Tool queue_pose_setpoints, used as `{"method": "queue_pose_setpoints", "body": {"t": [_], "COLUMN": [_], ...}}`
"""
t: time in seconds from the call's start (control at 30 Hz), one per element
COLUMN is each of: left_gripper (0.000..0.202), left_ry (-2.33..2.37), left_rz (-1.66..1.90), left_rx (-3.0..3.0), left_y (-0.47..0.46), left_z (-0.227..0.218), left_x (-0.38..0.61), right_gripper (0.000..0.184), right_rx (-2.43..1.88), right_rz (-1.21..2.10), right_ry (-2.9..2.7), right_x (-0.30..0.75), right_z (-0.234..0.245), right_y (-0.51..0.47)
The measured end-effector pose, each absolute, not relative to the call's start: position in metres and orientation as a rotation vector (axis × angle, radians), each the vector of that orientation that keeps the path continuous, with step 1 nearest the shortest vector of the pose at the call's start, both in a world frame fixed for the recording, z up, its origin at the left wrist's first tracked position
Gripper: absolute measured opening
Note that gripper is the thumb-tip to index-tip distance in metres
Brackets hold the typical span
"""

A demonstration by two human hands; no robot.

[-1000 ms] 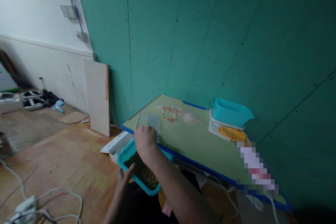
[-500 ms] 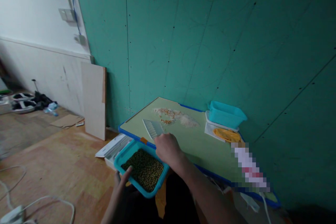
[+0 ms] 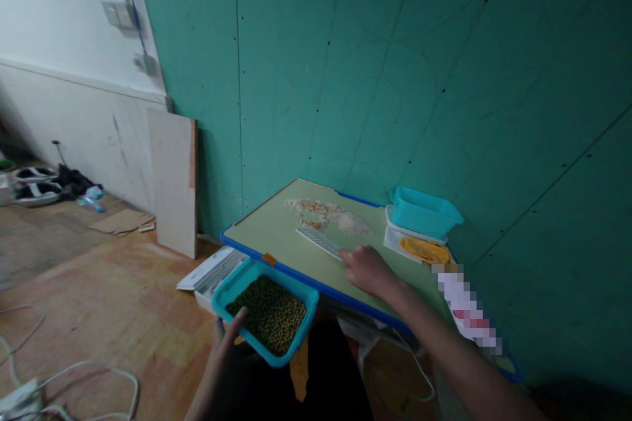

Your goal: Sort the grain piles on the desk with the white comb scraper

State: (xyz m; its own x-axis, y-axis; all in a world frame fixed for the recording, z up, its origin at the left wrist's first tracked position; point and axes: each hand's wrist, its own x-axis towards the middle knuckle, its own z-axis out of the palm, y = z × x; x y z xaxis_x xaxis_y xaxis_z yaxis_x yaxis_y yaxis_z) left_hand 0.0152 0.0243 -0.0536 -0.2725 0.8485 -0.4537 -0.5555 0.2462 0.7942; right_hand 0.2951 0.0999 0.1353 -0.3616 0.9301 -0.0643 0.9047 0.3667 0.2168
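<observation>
My left hand (image 3: 228, 335) grips the near rim of a turquoise tray of green beans (image 3: 266, 310), held just below the front edge of the green table (image 3: 276, 237). Over the table, my right hand (image 3: 368, 270) is closed on the handle of a white slotted scoop (image 3: 318, 241), whose blade lies low on the tabletop. Just beyond the scoop's blade lies a pile of mixed yellow and white grains (image 3: 328, 214) near the table's far edge.
At the table's right stand a turquoise tub (image 3: 424, 212) on a white tray and a yellow lid (image 3: 424, 250). A wooden board (image 3: 172, 184) leans on the green wall. White boxes (image 3: 212, 270) lie under the table's left corner; cables (image 3: 74, 381) trail across the wooden floor.
My right hand has carried the scoop from above the bean tray rightward and onto the middle of the table. The bean tray stays held by my left hand.
</observation>
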Motion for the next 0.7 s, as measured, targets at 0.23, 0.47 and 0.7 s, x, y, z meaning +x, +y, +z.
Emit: {"method": "queue_pose_setpoints", "body": {"t": [0.23,0.47,0.7], "left_gripper": [0.084,0.086,0.085], "left_ry": [1.235,1.245,1.263], "left_rz": [1.354,1.330,1.368], "left_rx": [0.285,0.319,0.316], "left_y": [0.025,0.026,0.028], "left_z": [-0.061,-0.066,-0.063], "left_x": [0.013,0.007,0.011], "right_gripper": [0.046,0.036,0.019], "right_rx": [1.816,2.112,2.314], "right_rz": [0.116,-0.081,-0.492], "right_ry": [2.559,2.661,2.797], "right_x": [0.339,0.369,0.396], "right_z": [0.131,0.122,0.125], "right_y": [0.119,0.153,0.184]}}
